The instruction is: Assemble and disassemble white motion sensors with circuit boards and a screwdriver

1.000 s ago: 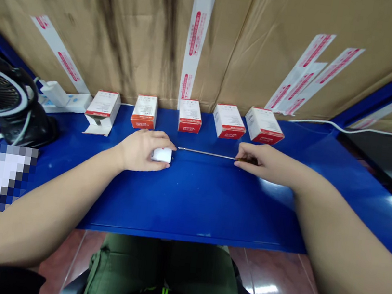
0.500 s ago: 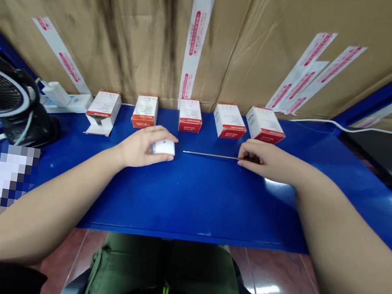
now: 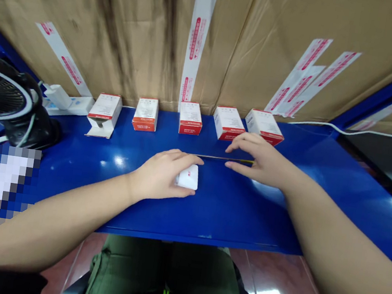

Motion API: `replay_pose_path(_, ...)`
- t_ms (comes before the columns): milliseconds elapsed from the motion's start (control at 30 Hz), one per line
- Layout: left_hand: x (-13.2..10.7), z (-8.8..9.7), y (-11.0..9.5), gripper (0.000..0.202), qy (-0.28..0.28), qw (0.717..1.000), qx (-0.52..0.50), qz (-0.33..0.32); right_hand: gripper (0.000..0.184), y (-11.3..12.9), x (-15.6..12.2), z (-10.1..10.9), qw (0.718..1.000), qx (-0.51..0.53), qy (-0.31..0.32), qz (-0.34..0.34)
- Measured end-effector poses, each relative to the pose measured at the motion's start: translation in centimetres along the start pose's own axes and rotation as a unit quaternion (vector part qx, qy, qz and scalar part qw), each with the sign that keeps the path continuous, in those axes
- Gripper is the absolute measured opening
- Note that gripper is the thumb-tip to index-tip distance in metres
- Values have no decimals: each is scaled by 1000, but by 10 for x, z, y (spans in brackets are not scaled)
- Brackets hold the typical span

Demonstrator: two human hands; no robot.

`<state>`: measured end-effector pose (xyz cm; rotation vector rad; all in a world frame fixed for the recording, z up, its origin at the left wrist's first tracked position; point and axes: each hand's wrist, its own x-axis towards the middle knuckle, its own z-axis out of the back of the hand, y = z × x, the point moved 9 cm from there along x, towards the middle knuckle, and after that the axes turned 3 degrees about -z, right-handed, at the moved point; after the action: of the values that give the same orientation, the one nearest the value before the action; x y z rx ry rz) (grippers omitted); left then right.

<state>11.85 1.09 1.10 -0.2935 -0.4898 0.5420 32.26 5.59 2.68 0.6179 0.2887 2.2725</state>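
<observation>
My left hand (image 3: 161,174) grips a small white device (image 3: 189,177) with rounded corners and a red mark, low over the blue table. My right hand (image 3: 261,161) is open, thumb and fingers apart. Between them runs a long thin screwdriver (image 3: 212,157) with a slim shaft and a yellowish handle; it appears to lie on the table. The far end of its shaft passes behind my left fingers, and part of the handle is hidden by my right hand.
Several white-and-red boxes stand along the back, one box (image 3: 105,107) with its flap open. A black fan (image 3: 26,108) and a power strip (image 3: 74,104) are at the left. The blue table (image 3: 230,215) meets a cardboard wall (image 3: 260,54). A dark panel (image 3: 387,159) lies right.
My left hand has moved right and nearer to me with the white device. My right hand has opened its fingers from the screwdriver's handle and shifted slightly left.
</observation>
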Motion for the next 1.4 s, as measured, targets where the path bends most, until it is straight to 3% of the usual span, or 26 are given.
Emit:
replay_pose_path(167, 5, 4, -3, 61, -59, 996, -22, -62, 26, 48, 7, -22, 992, 62, 3, 113)
replay_pose_path(267, 4, 14, -7, 62, -91, 989, -41, -113, 29, 55, 10, -33, 988, 66, 11, 141)
replay_pose_path(333, 2, 26, 1, 53, -118, 987, -39, -105, 36, 52, 11, -37, 988, 77, 15, 135)
replay_pose_path(433, -3, 46, 29, 35, -142, 989, -8, -32, 58, 51, 11, -42, 987, 100, 27, 125)
replay_pose_path(500, -6, 54, 51, 34, -116, 993, 8, 8, 62, 56, 11, -46, 985, 111, 42, 128)
replay_pose_path(600, -9, 52, 78, 34, -39, 998, -16, 39, 45, 61, 11, -51, 983, 121, 54, 130)
replay_pose_path(667, -11, 46, 85, 29, 8, 998, -52, 34, 36, 60, 11, -50, 983, 127, 57, 121)
replay_pose_path(767, -11, 39, 78, 22, 43, 996, -82, 1, 37, 53, 9, -47, 985, 124, 74, 99)
replay_pose_path(967, -6, 31, 68, 17, 36, 996, -85, -19, 38, 45, 8, -40, 987, 112, 84, 77)
replay_pose_path(1400, -3, 28, 82, 13, 8, 998, -41, 48, 41, 39, 12, -42, 988, 116, 93, 54)
